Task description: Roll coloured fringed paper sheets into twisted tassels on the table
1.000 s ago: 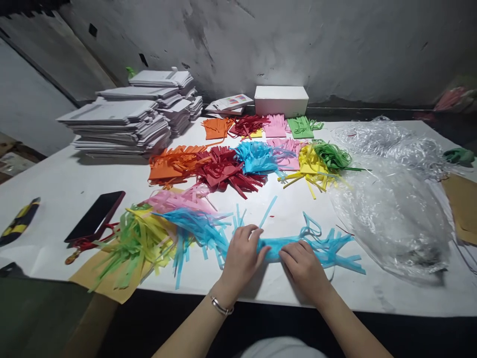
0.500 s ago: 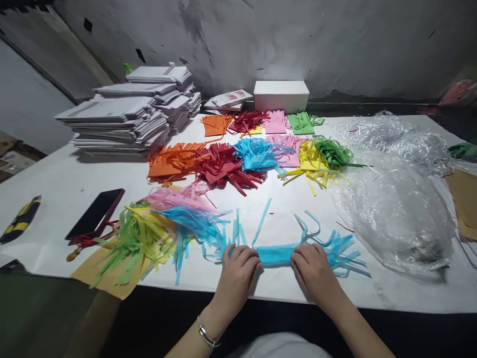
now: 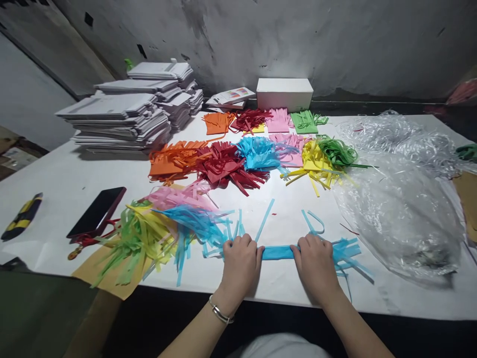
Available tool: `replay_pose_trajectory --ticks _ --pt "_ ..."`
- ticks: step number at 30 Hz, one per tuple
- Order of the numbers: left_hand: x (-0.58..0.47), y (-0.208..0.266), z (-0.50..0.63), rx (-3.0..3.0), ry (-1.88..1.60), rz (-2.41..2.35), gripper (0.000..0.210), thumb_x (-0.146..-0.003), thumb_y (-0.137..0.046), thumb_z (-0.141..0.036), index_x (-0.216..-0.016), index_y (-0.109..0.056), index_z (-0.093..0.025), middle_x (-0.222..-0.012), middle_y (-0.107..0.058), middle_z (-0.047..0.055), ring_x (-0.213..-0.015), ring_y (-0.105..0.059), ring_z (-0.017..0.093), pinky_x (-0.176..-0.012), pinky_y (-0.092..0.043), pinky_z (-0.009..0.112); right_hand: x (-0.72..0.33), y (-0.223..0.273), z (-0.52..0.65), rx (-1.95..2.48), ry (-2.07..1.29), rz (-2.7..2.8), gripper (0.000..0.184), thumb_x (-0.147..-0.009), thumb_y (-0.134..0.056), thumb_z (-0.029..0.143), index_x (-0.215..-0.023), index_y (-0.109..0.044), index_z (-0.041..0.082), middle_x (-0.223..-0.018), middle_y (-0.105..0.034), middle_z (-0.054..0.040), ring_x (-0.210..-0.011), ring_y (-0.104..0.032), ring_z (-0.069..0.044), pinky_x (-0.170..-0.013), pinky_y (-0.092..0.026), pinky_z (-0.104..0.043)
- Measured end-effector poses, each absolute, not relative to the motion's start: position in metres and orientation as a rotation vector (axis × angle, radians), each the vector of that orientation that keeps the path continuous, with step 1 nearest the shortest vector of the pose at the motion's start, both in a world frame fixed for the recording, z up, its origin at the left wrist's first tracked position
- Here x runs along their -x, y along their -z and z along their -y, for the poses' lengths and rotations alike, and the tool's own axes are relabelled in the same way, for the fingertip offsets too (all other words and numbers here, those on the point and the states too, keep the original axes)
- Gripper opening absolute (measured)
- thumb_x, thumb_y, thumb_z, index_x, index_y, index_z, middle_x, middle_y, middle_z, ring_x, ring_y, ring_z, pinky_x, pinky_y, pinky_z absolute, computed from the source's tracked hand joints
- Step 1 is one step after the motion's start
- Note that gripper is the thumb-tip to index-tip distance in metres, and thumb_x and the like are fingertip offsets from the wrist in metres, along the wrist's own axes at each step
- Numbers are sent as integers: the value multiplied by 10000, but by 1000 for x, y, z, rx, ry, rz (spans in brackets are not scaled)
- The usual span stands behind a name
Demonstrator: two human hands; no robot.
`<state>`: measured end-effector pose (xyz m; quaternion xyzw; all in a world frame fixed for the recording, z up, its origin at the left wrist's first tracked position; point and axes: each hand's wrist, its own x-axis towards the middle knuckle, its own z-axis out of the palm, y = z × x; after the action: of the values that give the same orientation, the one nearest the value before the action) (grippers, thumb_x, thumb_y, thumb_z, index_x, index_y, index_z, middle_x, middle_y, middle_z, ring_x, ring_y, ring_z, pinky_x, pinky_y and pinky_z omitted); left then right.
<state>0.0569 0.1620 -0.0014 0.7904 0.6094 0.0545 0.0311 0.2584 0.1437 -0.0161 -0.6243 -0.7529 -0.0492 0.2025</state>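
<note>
A blue fringed tissue-paper strip lies across the near part of the table, its middle folded into a narrow band. My left hand is closed on the band's left end, thumb toward the middle. On its right end my right hand is closed in the same way. Cut fringe spreads out beyond both hands, and the fingers hide parts of the strip. Left of my left hand lies another bunch of blue tissue fringe, beside pink fringe and yellow-green fringe.
Behind are folded fringe bundles, among them orange, dark red and yellow. Paper stacks and a white box stand at the back. A phone and a yellow-black cutter lie left; a clear plastic bag lies right.
The band between my hands has become narrower and flatter. My fingers have curled more tightly over its ends, and the loose fringe at the right has shifted.
</note>
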Motion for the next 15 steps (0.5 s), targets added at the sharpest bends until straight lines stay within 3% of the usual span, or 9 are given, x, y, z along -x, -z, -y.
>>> replay_pose_trajectory --ticks 3,5,7,10,13,15 --pt "-57 2 -162 -2446 -194 -1865 245 -987 -543 -251 -814 -691 -161 -897 -678 90 -882 -627 311 -827 -404 515 -256 12 -140 1584 154 2112 120 -997 -510 200 -998 -619 151 -1001 -636 -128 -978 -554 -285 -957 -323 -528" --pt "-57 2 -161 -2453 -216 -1860 240 -982 -550 -246 -803 -686 -161 -877 -676 92 -875 -627 313 -823 -413 519 -253 13 -139 1383 121 2224 123 -1001 -511 212 -1045 -624 190 -1020 -657 -80 -1010 -568 -244 -1023 -313 -491" --pt "-57 1 -160 -2454 -264 -1866 199 -967 -576 -243 -823 -682 -157 -892 -679 101 -891 -626 316 -843 -417 530 -249 17 -140 1237 89 2318 126 -997 -511 183 -1005 -635 208 -907 -665 -31 -914 -578 -204 -984 -344 -431" --pt "-55 -2 -156 -2481 -528 -1774 91 -919 -658 -253 -936 -673 -165 -1044 -686 118 -1026 -604 325 -1008 -342 603 -248 23 -142 1208 68 2328 200 -983 -489 102 -868 -629 185 -763 -627 -20 -775 -540 -184 -889 -358 -401" --pt "-52 1 -148 -2580 -726 -1478 103 -910 -673 -221 -1010 -659 -206 -1121 -683 77 -1115 -564 303 -1131 -210 622 -249 23 -140 1232 18 2285 208 -985 -487 117 -830 -611 177 -763 -614 -27 -762 -525 -183 -867 -351 -394" --pt "-51 7 -144 -2643 -726 -1318 102 -931 -618 -139 -981 -658 -218 -1048 -694 41 -1068 -569 264 -1138 -220 584 -248 21 -136 1233 -25 2284 151 -994 -498 179 -909 -623 174 -834 -632 -41 -802 -535 -195 -874 -347 -400"
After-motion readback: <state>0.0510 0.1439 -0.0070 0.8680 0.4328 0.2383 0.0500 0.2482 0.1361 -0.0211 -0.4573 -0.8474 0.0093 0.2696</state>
